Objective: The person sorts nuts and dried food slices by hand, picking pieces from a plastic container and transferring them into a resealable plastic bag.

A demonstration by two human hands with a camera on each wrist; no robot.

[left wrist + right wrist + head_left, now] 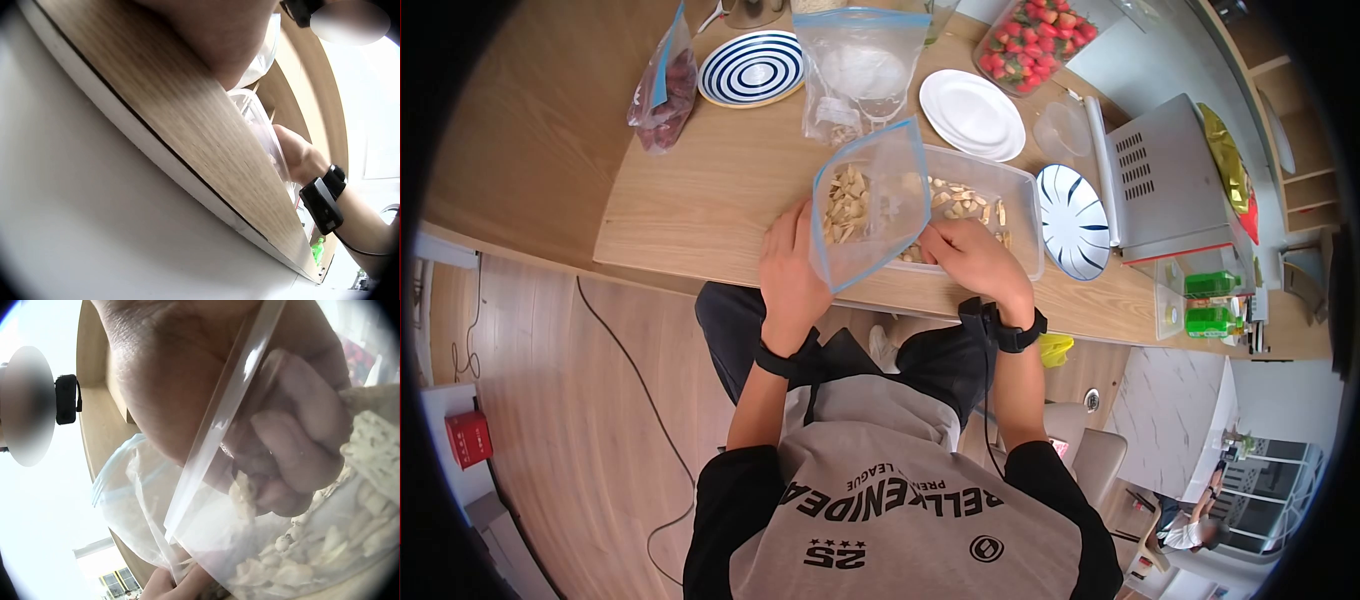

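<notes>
In the head view my left hand (791, 268) grips the left side of a clear zip bag (880, 215) with a blue-edged mouth. Pale beige dried slices (846, 205) lie inside it. Just right of the bag, my right hand (975, 258) reaches over the near wall of a clear plastic box (1022, 180), where more dried slices are scattered. The right wrist view looks through the box's wall: the fingers (300, 425) are curled, and a pale slice (242, 492) shows at the fingertips. The left fingers are mostly hidden in the left wrist view.
Behind the box stand a zip bag with white contents (865, 70), white plates (972, 114), a blue-striped plate (753, 68) and a strawberry tub (1032, 45). A blue-lined oval dish (1073, 222) sits close on the right. The table edge (700, 283) runs along the front.
</notes>
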